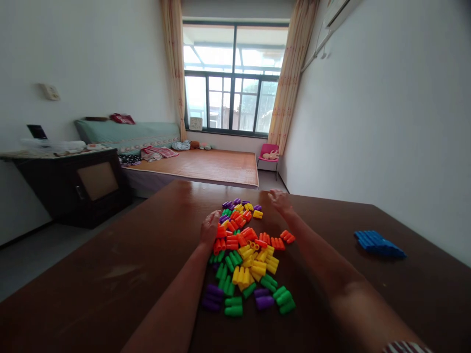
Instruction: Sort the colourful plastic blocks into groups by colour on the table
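Note:
A loose pile of plastic pieces lies on the brown table: orange pieces (241,239) in the middle, yellow pieces (258,266) nearer me, green pieces (233,306) and purple pieces (264,299) at the near edge, more mixed colours at the far end. Against the pile's left side rests my left hand (211,226), its fingers pressed together; what it may hold is hidden. Beyond the pile's far right side my right hand (279,200) is stretched out with fingers apart, holding nothing. A row of blue pieces (379,244) lies apart on the right.
The brown table (147,255) reaches to both sides. Behind it stand a bed (221,164) with cloths on it, a pink chair (269,151) and a dark cabinet (69,191) at the left. A wall runs along the right.

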A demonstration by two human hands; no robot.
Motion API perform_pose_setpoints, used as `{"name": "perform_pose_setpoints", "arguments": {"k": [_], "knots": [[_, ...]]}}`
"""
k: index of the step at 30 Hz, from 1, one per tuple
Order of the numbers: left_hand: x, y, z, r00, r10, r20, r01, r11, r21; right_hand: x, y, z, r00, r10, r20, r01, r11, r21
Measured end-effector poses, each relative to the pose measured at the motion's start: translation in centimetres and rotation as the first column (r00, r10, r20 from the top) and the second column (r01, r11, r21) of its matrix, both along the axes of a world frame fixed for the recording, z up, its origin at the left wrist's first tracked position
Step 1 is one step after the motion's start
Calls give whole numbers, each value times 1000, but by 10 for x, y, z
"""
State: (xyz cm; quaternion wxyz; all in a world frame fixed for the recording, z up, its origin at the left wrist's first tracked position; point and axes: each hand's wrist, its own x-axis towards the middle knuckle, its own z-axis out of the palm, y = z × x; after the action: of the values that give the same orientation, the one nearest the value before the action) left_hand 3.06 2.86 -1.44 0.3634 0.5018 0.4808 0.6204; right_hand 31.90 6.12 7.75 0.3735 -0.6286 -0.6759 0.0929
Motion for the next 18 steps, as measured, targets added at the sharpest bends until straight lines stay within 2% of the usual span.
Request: {"name": "perform_pose_setpoints", "arguments": {"k": [2, 3, 4, 6, 8, 11, 13, 15, 16, 18], "knots": [[-1, 2, -3, 1000, 7, -27, -7, 1000, -10, 41, 7, -11, 981, -158, 115, 172, 978, -115], [-2, 3, -4, 999, 5, -52, -5, 1000, -8, 56, 8, -19, 962, -198, 187, 231, 958, -173], [-2, 4, -5, 997, 3, -79, -3, 1000, -4, 65, 9, -28, 944, -213, 252, 270, 938, -219], [-3, 5, -6, 993, 9, -120, -8, 1000, 9, 69, 9, -44, 932, -180, 316, 267, 928, -260], [-3, 4, -6, 991, 19, -130, -18, 1000, 15, 57, 6, -55, 939, -131, 319, 218, 943, -253], [-4, 2, -3, 993, 30, -117, -29, 1000, 10, 23, -5, -59, 958, -21, 286, 96, 964, -249], [-4, 0, 1, 992, 37, -122, -36, 999, 10, -4, -19, -54, 978, 129, 166, -89, 969, -228], [-4, -3, 6, 990, 39, -133, -38, 999, 9, -27, -36, -46, 952, 303, 34, -293, 940, -175], [-4, -4, 8, 990, 37, -134, -36, 999, 6, -33, -44, -42, 934, 358, -12, -356, 924, -139], [-4, -6, 10, 991, 23, -135, -24, 1000, -6, -32, -56, -34, 929, 367, -54, -371, 925, -78]]}}
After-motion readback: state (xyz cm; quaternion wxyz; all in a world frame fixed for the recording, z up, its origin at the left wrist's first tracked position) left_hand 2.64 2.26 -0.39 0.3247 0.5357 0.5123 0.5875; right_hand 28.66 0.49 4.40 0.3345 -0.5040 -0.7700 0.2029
